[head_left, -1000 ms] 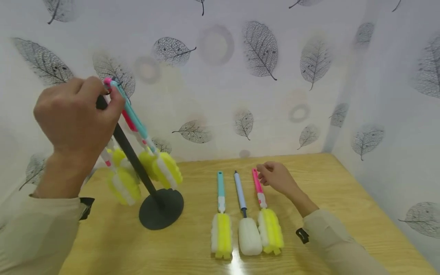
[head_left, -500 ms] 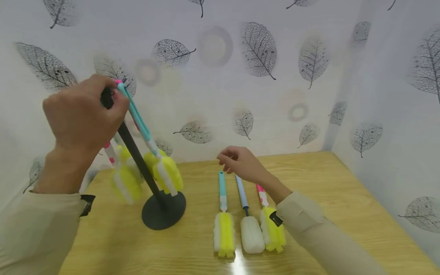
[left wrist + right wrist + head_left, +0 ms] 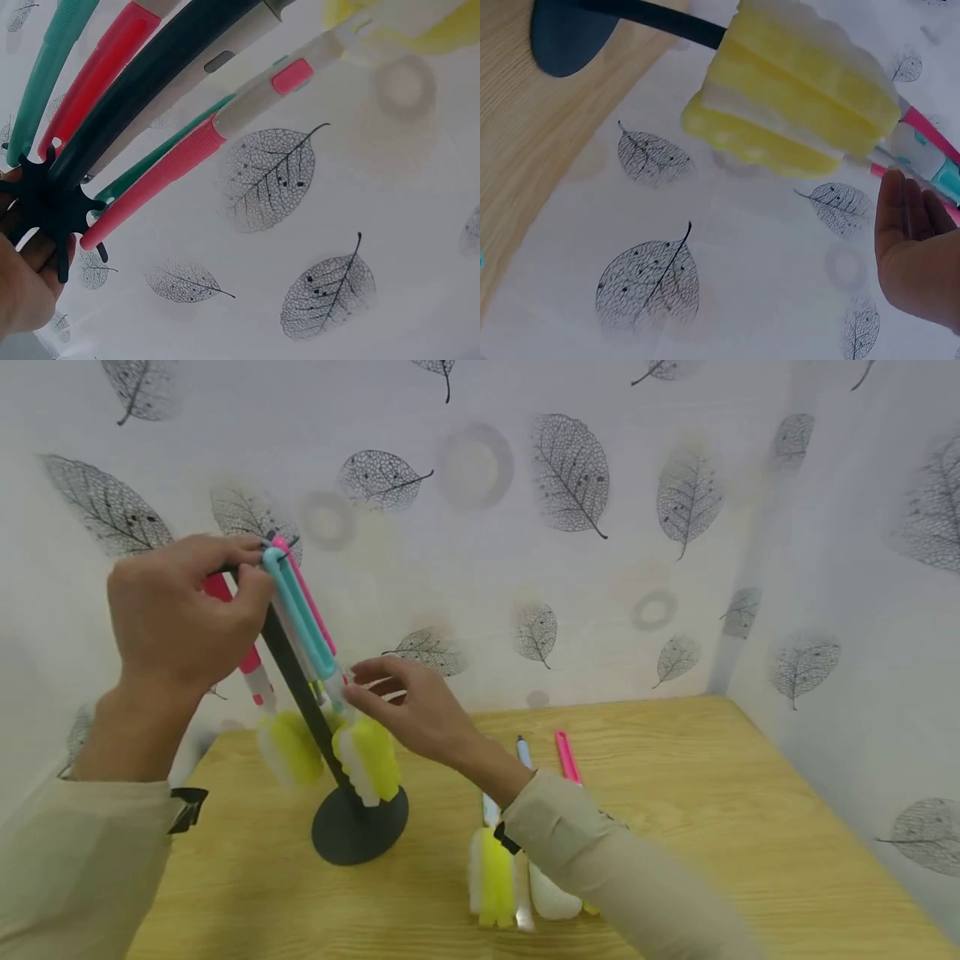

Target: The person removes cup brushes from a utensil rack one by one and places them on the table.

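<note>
A black stand (image 3: 360, 835) leans slightly, its round base on the table, and its top carries a hub (image 3: 56, 199) of several hooks. My left hand (image 3: 187, 610) grips the stand's top beneath those hooks. Sponge bottle brushes hang from them, among them a teal-handled brush (image 3: 303, 618) and a pink-handled brush (image 3: 157, 176). My right hand (image 3: 412, 706) is at the lower handle of the teal brush, thumb and fingers parted. In the right wrist view, its fingers (image 3: 892, 202) are nearly straight beside the handles, below a yellow-and-white sponge head (image 3: 802, 82); actual contact is unclear.
On the wooden table (image 3: 750, 827) several brushes lie side by side: a yellow-and-white sponge brush (image 3: 492, 877), a white-headed brush (image 3: 553, 897) and one with a pink handle (image 3: 567, 756). My right forearm partly covers them. A leaf-patterned wall (image 3: 480, 568) stands behind.
My right hand has moved left from the pink brush on the table to the hanging teal brush. The hanging brushes have shifted around the post, while the left hand stays at its top.
</note>
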Demonstrator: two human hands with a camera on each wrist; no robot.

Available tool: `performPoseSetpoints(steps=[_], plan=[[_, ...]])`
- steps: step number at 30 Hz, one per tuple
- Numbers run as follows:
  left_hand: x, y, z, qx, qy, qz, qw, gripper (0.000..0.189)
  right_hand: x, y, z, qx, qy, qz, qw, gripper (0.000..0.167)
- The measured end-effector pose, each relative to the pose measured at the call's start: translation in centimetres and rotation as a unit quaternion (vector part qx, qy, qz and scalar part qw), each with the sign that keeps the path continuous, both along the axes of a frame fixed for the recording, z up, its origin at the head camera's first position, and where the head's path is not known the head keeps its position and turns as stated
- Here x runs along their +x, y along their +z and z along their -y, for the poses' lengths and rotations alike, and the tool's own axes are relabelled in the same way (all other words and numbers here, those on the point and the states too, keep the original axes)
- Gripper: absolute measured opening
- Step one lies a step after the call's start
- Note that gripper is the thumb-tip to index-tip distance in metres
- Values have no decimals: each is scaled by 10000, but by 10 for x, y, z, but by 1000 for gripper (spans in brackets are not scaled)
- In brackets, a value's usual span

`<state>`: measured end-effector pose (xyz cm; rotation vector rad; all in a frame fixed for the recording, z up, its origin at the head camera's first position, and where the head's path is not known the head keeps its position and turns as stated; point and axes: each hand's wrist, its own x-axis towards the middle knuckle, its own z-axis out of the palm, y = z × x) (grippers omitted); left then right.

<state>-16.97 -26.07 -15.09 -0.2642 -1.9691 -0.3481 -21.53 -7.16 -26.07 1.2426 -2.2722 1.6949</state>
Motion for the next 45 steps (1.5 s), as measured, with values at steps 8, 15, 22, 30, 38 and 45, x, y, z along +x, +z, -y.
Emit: performPoseSetpoints(steps=[8,15,22,30,38,45], plan=[[-2,0,-15,256,109,170,9995,37,6,12,20,-467,-636,262,9965,39],[-6,0,-24,61,319,-147,9994,37,2,13,17,-425,-831,17,9956,35],[-7,0,-28,-172,744,-251,9968,41,3,20,6,-678,-632,57,9957,31],[-9,-6,-28,-411,944,-356,9941,40,-5,31,-28,-789,-666,-126,9946,29],[-6,-6,-19,-607,1195,-451,9900,48,-33,39,-99,-533,-1516,-278,9866,32],[-5,-4,-17,-802,1430,-489,9853,59,-56,19,-174,-44,-2796,-120,9600,39]])
